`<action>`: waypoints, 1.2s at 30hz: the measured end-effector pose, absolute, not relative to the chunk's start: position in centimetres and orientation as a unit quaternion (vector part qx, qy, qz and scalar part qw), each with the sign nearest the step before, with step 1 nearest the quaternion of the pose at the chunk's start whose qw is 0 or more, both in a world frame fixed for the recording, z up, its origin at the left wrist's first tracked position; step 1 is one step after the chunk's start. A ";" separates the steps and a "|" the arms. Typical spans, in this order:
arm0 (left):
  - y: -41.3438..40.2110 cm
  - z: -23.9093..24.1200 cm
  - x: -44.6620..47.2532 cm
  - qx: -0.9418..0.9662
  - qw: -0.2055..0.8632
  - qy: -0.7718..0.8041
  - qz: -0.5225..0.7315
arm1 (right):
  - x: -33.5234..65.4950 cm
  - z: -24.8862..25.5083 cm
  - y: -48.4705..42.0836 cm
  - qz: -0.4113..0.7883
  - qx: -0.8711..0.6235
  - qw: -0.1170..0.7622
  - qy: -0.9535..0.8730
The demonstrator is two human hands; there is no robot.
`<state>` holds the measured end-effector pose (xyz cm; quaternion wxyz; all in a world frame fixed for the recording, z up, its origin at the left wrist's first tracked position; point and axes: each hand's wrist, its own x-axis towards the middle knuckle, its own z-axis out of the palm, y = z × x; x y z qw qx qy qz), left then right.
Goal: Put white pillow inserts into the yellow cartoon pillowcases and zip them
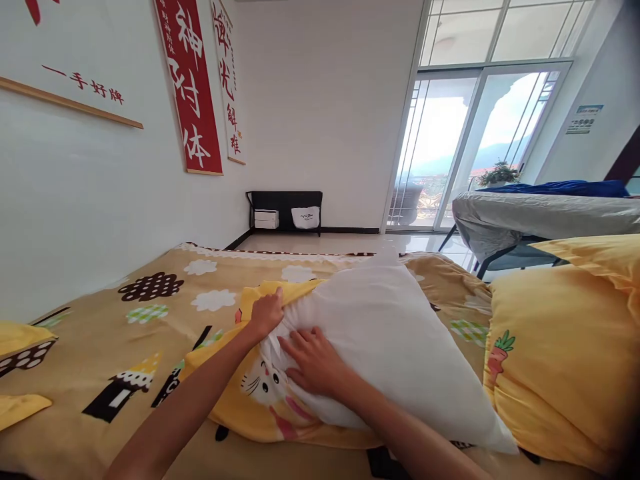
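A white pillow (390,333) lies on the bed, its left end inside a yellow pillowcase (235,400) printed with a cartoon rabbit. My left hand (267,312) is closed on the pillowcase's edge at the far side of the opening. Spread over the pillow's left part, my right hand (314,363) presses its fingers on the white surface close to the case's mouth. The pillow's right part is outside the case.
A patterned brown sheet (200,320) covers the bed. Yellow pillows (560,360) with a carrot print lie at the right. Beyond the bed are a black low rack (285,207), a covered table (550,210) and glass doors (450,147).
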<state>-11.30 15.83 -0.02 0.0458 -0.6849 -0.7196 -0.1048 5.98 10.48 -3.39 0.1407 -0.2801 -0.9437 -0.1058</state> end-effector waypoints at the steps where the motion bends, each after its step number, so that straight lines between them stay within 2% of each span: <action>1: 16.5 0.2 -11.0 -0.679 0.050 -0.725 -0.106 | 5.5 -4.1 11.1 -0.095 -0.288 0.116 -0.946; 5: 18.3 1.6 -10.2 -0.668 0.058 -0.733 -0.114 | 3.3 -5.2 15.3 -0.065 -0.300 0.024 -0.951; 8: 17.9 1.6 -10.2 -0.678 0.061 -0.725 -0.110 | 1.3 -5.5 16.9 -0.081 -0.300 0.019 -0.950; 13: 14.6 -0.3 -12.7 -0.677 0.023 -0.734 -0.049 | 1.1 -4.7 16.4 -0.106 -0.269 0.093 -0.953; 17: 13.3 0.7 -15.0 -0.678 -0.039 -0.734 -0.015 | 4.5 -2.7 13.3 -0.130 -0.218 0.160 -0.954; 19: 13.3 1.9 -15.4 -0.678 -0.034 -0.734 -0.023 | 7.1 -2.8 10.8 -0.147 -0.213 0.195 -0.946; 22: 13.4 2.8 -14.9 -0.670 -0.058 -0.733 -0.102 | 10.9 -4.4 8.3 -0.154 -0.235 0.226 -0.933; 25: 14.1 2.4 -13.5 -0.674 -0.161 -0.703 -0.159 | 12.9 -5.4 9.2 -0.106 -0.234 0.204 -0.945; 29: 16.2 2.2 -11.1 -0.679 -0.251 -0.666 -0.179 | 10.7 -3.4 13.8 0.017 -0.215 0.191 -0.958; 32: 18.1 3.0 -10.9 -0.668 -0.240 -0.663 -0.237 | 7.0 -2.4 16.1 0.066 -0.235 0.171 -0.955; 36: 18.8 2.9 -13.7 -0.642 -0.152 -0.696 -0.286 | 4.4 -4.2 15.7 0.101 -0.225 0.121 -0.962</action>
